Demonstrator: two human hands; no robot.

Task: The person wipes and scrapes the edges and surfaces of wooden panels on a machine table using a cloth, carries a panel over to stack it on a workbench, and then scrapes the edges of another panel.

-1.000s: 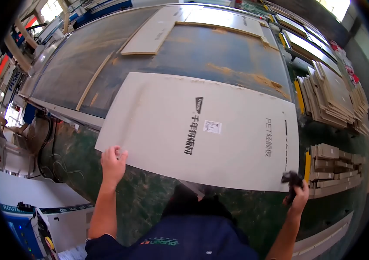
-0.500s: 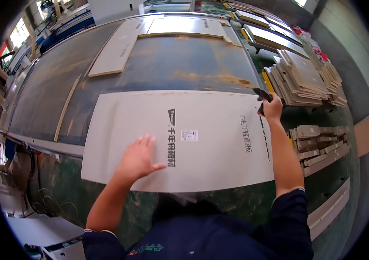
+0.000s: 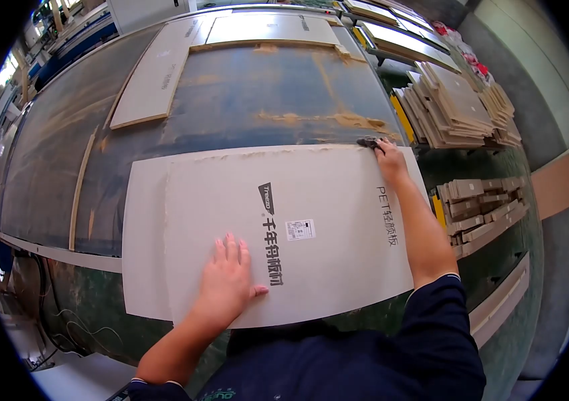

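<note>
A large pale board (image 3: 324, 267) with black printing and a white label (image 3: 300, 230) lies at the near edge of the dark work table (image 3: 244, 87). On the board's lower middle, left of the printing, my left hand (image 3: 228, 277) rests flat with its fingers spread. At the board's far right corner my right hand (image 3: 389, 157) is closed round a dark object (image 3: 367, 142), too small to make out. Sawdust shows along the board's far edge.
Pale panels (image 3: 151, 80) lie on the far part of the table, with a narrow strip (image 3: 82, 194) at the left. Stacked boards (image 3: 448, 107) and a pile of short offcuts (image 3: 482, 210) stand to the right. Cables (image 3: 84, 331) trail on the floor at lower left.
My left hand has gone from the board's near left edge onto its surface. My right hand has carried the dark object from the near right corner to the far edge.
</note>
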